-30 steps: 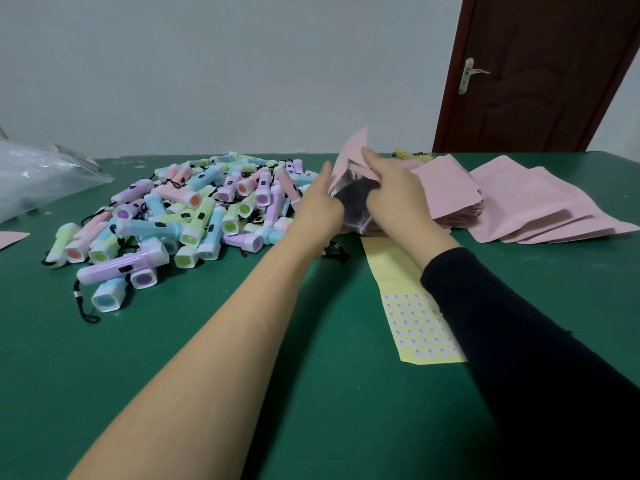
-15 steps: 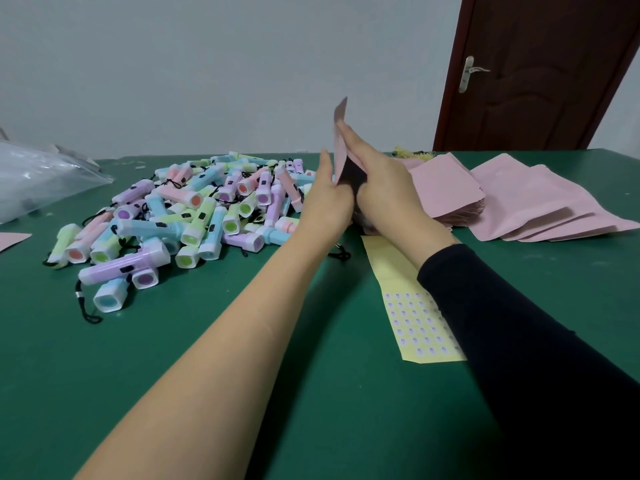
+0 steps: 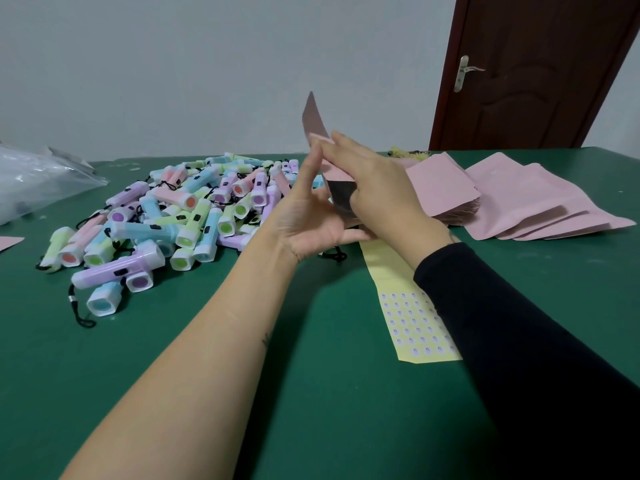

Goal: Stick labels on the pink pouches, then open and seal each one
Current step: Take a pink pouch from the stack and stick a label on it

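Above a green table (image 3: 311, 410), a person's right hand (image 3: 377, 188) pinches one pink pouch (image 3: 313, 116) near its dark inner opening, fingers pressed flat along it, while the left hand (image 3: 311, 220) is spread open against its near side, palm up, not clamped. Thin and limp, the pouch curls at its raised tip; it looks light and easily creased, best held by the edges near the mouth. Beside the hands lie a stack of pink pouches (image 3: 519, 199), a yellow label sheet (image 3: 412, 327) and a heap of pastel flashlights (image 3: 180, 216). Whether a label is already on the held pouch cannot be made out; the sleeve (image 3: 519, 341) covers part of the sheet.
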Motion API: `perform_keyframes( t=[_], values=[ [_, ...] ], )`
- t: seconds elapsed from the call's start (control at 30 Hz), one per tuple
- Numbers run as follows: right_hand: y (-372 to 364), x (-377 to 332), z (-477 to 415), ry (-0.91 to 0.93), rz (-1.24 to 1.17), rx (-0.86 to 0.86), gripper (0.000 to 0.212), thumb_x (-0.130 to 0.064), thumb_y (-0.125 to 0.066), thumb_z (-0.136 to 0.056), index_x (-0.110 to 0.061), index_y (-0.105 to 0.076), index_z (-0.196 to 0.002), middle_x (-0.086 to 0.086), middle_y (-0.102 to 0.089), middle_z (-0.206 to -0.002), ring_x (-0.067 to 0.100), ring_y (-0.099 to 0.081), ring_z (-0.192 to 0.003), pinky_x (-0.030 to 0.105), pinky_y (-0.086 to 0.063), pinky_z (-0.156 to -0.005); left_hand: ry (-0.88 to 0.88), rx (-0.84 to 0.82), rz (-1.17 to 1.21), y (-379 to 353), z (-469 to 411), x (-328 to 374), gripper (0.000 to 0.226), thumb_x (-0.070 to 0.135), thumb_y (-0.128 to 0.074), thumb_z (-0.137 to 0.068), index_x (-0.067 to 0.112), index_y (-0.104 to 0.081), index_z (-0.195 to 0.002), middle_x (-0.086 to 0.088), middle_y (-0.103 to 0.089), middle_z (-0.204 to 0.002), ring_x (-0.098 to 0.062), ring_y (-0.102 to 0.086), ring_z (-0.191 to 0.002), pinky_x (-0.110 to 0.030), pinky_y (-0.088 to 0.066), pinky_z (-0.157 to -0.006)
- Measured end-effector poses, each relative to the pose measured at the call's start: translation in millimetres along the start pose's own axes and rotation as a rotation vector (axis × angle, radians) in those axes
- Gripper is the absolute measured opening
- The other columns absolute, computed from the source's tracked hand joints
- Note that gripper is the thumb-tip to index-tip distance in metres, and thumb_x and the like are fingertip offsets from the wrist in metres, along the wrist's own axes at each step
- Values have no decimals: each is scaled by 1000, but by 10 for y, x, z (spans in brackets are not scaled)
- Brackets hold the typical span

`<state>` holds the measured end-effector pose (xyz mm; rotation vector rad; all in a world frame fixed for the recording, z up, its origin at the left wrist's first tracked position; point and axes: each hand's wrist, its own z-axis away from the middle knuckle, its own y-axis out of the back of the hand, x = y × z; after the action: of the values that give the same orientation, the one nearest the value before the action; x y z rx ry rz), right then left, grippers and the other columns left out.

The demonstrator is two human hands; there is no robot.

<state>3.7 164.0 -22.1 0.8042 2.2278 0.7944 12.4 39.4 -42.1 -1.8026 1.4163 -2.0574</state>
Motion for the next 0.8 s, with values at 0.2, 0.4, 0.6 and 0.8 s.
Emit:
perform_keyframes(
  t=[0.2, 0.4, 0.6, 0.8],
  values=[
    [-3, -65, -16, 61, 33, 24, 69, -1, -49, -88, -40, -40, -145, -8, -38, -154, 17, -42, -138, 36, -40, -105, -20, -83, 54, -11, -8, -53, 77, 63, -71, -62, 22, -60, -127, -3, -57, -139, -33, -50, -132, -66, -31, -109],
    [-8, -47, -24, 6, 125, -11, 73, 2, -48, -84, -42, -43, -142, -9, -34, -156, 23, -43, -135, 35, -37, -106, -13, -89, 99, -59, 15, -83, 89, 51, -90, -46, 13, -66, -122, -10, -63, -130, -34, -55, -126, -60, -44, -101],
    [-18, 53, -20, -82, 223, 193, 73, 6, -47, -80, -32, -45, -142, 3, -65, -126, 34, -58, -108, 34, -39, -72, -68, -24, 138, -44, 16, -90, 109, 38, -95, -46, 11, -48, -141, -18, -58, -135, -39, -60, -117, -59, -52, -92],
    [-30, 1, 16, -108, 194, 345, 47, 1, -51, -82, -12, -55, -127, 9, -62, -118, 31, -56, -104, 33, -37, -74, -127, 100, 141, -63, -38, -102, 83, 57, -60, -75, 15, -45, -144, -14, -57, -136, -32, -59, -116, -50, -55, -91]
  ],
)
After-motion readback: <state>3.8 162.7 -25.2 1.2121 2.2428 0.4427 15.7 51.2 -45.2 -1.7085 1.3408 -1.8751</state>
